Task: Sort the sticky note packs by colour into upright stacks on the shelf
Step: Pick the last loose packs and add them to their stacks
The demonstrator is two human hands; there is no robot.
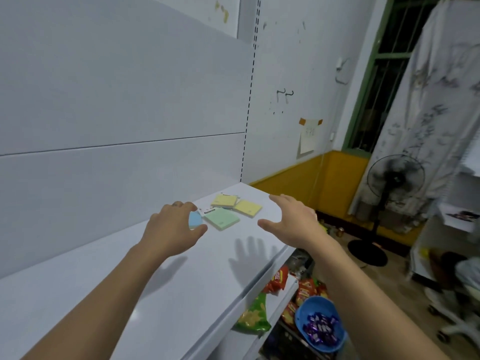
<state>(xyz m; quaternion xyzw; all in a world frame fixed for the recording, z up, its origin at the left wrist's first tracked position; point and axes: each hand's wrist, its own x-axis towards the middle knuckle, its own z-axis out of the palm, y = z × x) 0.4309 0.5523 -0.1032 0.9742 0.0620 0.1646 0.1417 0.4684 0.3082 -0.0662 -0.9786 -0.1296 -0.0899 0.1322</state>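
The left hand (172, 229) and right hand (291, 220) hovered spread, holding nothing.
At the white shelf's (155, 294) far end, two yellow square packs (224, 200) (248, 207), a green pack (221, 218) and a half-hidden blue pack (194, 220) lay flat, faces up; below, a blue plastic bowl (306, 311) held purple-wrapped sweets (322, 327).

The white shelf (104, 294) carries 4 sticky note packs lying flat near its far end: rear yellow pack (224, 200), right yellow pack (248, 207), green pack (222, 218) and a partly hidden blue pack (194, 220).
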